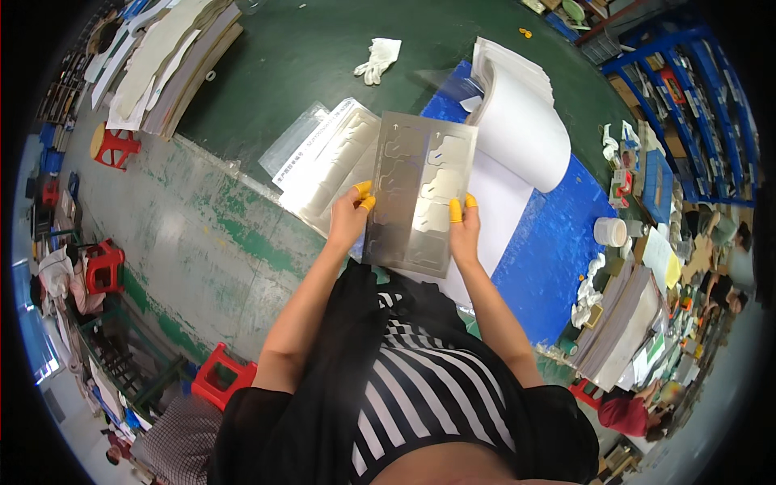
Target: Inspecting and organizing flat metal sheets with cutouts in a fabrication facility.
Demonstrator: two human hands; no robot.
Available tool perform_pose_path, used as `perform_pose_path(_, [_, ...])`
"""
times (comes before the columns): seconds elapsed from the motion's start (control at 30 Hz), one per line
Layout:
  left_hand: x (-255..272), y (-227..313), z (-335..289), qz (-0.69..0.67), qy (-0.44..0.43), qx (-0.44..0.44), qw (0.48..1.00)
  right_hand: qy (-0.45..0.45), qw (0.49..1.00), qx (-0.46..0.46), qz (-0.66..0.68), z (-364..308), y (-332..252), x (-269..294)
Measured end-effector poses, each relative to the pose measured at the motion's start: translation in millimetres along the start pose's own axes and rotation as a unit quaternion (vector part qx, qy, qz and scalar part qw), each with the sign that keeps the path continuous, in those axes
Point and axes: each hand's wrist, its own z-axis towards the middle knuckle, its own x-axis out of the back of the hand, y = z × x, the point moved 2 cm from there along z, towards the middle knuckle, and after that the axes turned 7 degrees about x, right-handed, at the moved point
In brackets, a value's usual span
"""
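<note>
A thin, shiny metal sheet (408, 194) with rows of cut outlines is held up in front of me, above the table. My left hand (348, 215) grips its left edge, with yellow finger cots on the fingertips. On the opposite edge my right hand (464, 232) pinches it, also in yellow finger cots. Just left of the sheet, similar metal sheets (327, 174) lie on the table beside a printed white label strip (343, 109) and a clear plastic bag (295, 145). To the right, large white paper sheets (525, 133) curl over a blue mat (554, 234).
A white glove (378, 61) lies on the green tabletop (291, 48). Stacked boards (174, 69) stand at the far left. A white tub (609, 232) sits by the mat's right edge. Red stools (222, 376) stand on the floor. Blue shelving (687, 105) rises at right, where a person (626, 414) works.
</note>
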Motion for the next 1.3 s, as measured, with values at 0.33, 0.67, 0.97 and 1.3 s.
perform_pose_path(0.33, [70,-10,78,0.302,0.198,-0.050,0.931,-0.207,0.960,-0.141,0.125,6,61,-108])
perform_pose_path(0.67, [74,-44,116,0.372,0.216,-0.054,0.901,-0.195,0.968,0.024,-0.156,-6,68,-15])
perform_pose_path(0.97, [20,-26,75,0.337,0.119,-0.116,0.927,-0.006,0.859,-0.003,-0.513,-67,72,133])
perform_pose_path(1.3, [-56,-26,18,0.273,-0.048,-0.202,0.939,0.082,0.905,-0.036,-0.417,-22,47,172])
